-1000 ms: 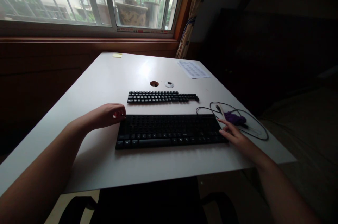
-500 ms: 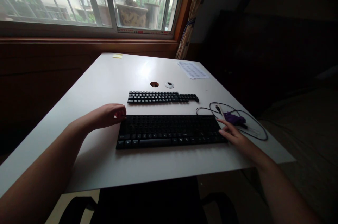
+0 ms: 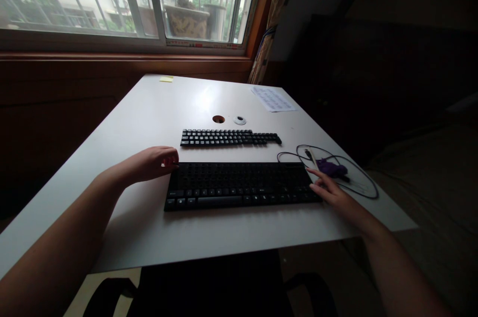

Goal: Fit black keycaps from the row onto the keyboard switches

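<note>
A black keyboard lies across the near part of the white table; most of its upper rows look bare of keycaps. My left hand rests at its far left corner, fingers curled loosely against the edge. My right hand lies at its right end, fingers stretched flat and touching the frame. Beyond the keyboard, loose black keycaps sit laid out in neat rows.
A coiled black cable with a purple tool and a pale stick lies right of the keyboard. Further back are a cable hole, a round cap, a printed sheet and a yellow note. Window behind.
</note>
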The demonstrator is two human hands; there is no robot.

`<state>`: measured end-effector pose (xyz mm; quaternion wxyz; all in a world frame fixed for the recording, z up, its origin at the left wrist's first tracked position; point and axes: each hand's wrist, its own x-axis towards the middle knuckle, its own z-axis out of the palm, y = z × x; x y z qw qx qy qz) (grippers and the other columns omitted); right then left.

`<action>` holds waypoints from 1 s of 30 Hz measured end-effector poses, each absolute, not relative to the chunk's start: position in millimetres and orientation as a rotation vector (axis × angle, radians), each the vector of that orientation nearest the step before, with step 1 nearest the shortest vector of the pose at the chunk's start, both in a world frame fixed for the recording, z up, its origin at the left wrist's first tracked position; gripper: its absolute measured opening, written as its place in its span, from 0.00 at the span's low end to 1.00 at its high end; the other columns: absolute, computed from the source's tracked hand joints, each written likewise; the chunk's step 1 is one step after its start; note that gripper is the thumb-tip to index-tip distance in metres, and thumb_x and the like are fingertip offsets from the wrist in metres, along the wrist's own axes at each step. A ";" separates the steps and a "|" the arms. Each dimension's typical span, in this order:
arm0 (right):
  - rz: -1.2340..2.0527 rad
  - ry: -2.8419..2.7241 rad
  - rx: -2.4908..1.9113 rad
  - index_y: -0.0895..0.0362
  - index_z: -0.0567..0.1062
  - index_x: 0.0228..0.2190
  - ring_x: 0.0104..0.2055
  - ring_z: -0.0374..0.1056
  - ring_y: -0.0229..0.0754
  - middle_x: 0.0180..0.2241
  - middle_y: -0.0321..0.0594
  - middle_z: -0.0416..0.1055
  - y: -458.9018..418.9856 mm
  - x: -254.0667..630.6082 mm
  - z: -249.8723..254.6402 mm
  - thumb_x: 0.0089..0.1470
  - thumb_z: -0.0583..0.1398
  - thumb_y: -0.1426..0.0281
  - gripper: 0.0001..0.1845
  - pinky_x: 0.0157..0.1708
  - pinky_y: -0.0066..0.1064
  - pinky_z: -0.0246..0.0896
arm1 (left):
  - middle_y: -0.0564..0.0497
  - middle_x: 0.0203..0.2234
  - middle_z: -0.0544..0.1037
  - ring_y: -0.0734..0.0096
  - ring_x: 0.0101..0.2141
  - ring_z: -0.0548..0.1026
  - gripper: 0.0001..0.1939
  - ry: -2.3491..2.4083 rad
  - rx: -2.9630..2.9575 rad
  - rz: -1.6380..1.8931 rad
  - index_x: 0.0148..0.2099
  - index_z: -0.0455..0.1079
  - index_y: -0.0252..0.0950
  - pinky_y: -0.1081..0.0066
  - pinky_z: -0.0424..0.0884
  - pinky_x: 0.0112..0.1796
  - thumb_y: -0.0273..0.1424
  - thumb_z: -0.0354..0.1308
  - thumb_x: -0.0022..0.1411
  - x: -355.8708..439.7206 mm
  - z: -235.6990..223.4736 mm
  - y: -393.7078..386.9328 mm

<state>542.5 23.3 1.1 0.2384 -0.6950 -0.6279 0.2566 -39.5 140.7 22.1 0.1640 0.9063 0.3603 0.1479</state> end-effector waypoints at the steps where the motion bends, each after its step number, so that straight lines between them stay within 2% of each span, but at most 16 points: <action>1: 0.698 -1.719 -1.907 0.46 0.65 0.63 0.37 0.66 0.46 0.37 0.38 0.66 23.1 542.5 1.2 0.59 0.57 0.47 0.35 0.40 0.40 0.68 | 0.50 0.32 0.78 0.72 0.30 0.73 0.06 1.025 2.584 0.424 0.39 0.72 0.38 0.72 0.69 0.31 0.34 0.57 0.67 -39.5 22.0 140.7; 9: 0.673 -1.720 -1.905 0.46 0.66 0.62 0.38 0.67 0.46 0.37 0.37 0.66 23.2 545.6 -1.9 0.58 0.57 0.47 0.34 0.42 0.41 0.68 | 0.50 0.31 0.77 0.72 0.29 0.73 0.07 1.004 2.577 0.436 0.39 0.72 0.38 0.73 0.68 0.30 0.35 0.57 0.67 -38.5 23.4 140.4; 16: 0.714 -1.707 -1.910 0.43 0.66 0.63 0.37 0.67 0.46 0.38 0.37 0.65 22.5 545.9 -2.0 0.60 0.57 0.47 0.33 0.39 0.39 0.69 | 0.50 0.32 0.77 0.71 0.29 0.73 0.07 1.028 2.564 0.426 0.39 0.72 0.38 0.72 0.68 0.31 0.35 0.57 0.67 -37.5 24.5 139.3; 24: 0.662 -1.739 -1.905 0.44 0.66 0.62 0.41 0.69 0.48 0.38 0.38 0.67 23.4 547.1 -3.7 0.59 0.57 0.47 0.33 0.46 0.43 0.68 | 0.50 0.30 0.77 0.72 0.28 0.72 0.07 1.029 2.553 0.452 0.38 0.73 0.38 0.73 0.67 0.29 0.35 0.57 0.66 -37.4 24.3 139.3; 30: 0.656 -1.740 -1.906 0.44 0.67 0.62 0.39 0.69 0.48 0.37 0.38 0.67 23.7 546.8 -2.5 0.59 0.57 0.47 0.33 0.43 0.42 0.70 | 0.50 0.30 0.77 0.72 0.28 0.72 0.07 1.021 2.558 0.451 0.38 0.73 0.38 0.73 0.67 0.29 0.35 0.58 0.66 -37.4 23.6 140.2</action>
